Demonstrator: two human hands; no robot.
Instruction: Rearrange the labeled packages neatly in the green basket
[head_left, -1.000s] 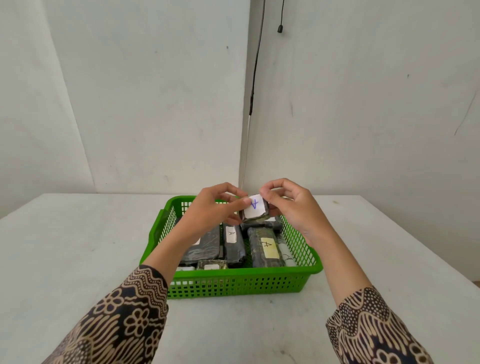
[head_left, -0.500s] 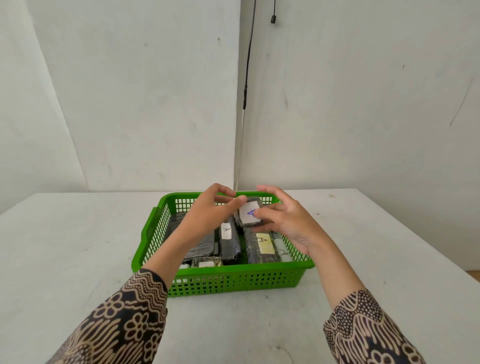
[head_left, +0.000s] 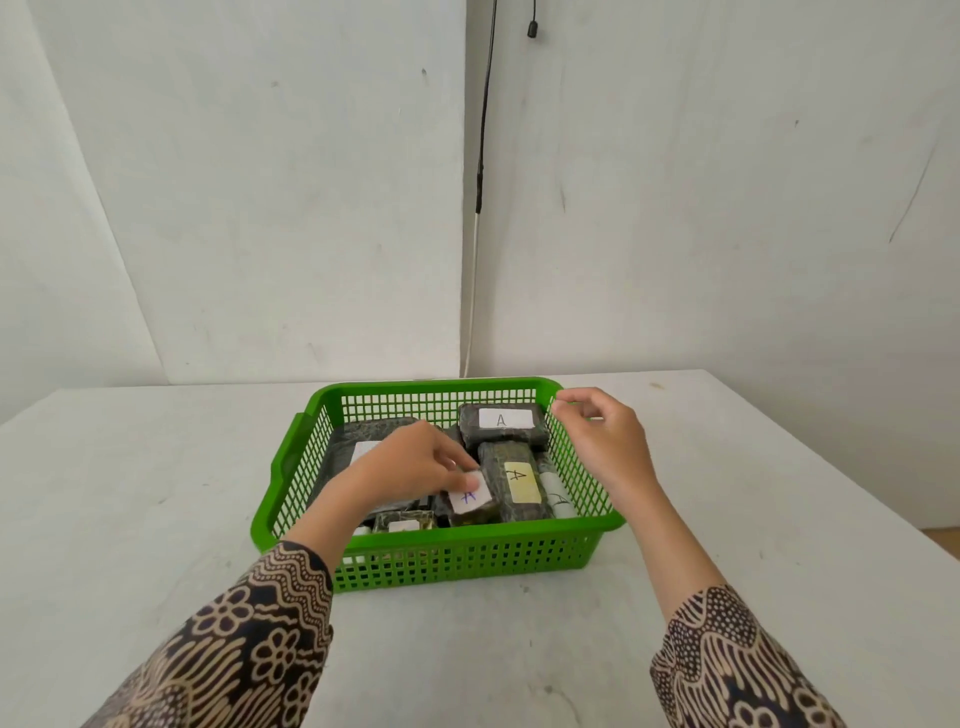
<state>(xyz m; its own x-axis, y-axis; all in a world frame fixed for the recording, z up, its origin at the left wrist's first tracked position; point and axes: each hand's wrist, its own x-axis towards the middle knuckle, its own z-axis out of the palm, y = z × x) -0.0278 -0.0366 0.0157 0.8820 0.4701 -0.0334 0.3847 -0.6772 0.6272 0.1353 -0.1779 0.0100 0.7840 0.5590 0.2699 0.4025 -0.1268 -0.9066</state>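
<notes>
Head view: green basket (head_left: 431, 558) on white table (head_left: 156, 493); dark wrapped packages inside, each with paper label. Left hand (head_left: 410, 467) reaches into basket, fingertips pinched on small package (head_left: 470, 501) with blue-inked white label, at basket's near middle. Right hand (head_left: 605, 441) above basket's right rim, fingers loosely curled, holding nothing; whether it touches rim, cannot tell. Yellow-label package (head_left: 514, 483) just right of small one; white-label package (head_left: 501, 423) at basket's far right corner; flat package (head_left: 363, 441) along basket's left side, partly hidden by left hand.
</notes>
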